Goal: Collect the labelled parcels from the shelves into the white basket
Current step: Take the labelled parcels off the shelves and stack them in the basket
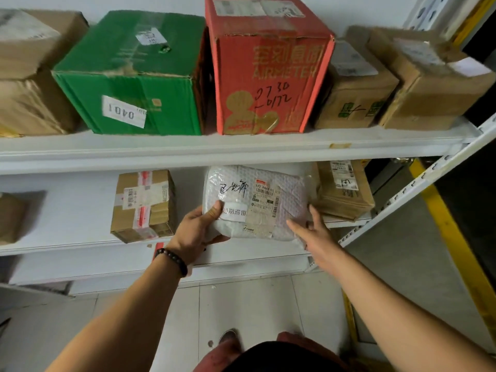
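Up and far left of the left fingers, stacked brown boxes (29,73) on the upper shelf (214,149), then a green box (128,84) with a white "0401" sticker. Straight left of those fingers, on the lower shelf (67,245), a small taped brown box (143,205). Left hand (197,232), with a dark bead bracelet (171,260) at the wrist, closed on the lower left corner of the white padded parcel (255,202): thumb (214,210) pressed on the top face beside a white label, other fingers curled under the edge. Parcel at the front of the lower shelf, labels and black handwriting facing up. Directly above it, a tall red box (268,71). Right hand (312,232) held open, fingers (295,226) spread and touching the parcel's lower right corner, not gripping. Above and right of those fingers, a brown parcel (343,189) with a shipping label; higher up, two more brown boxes (357,87).
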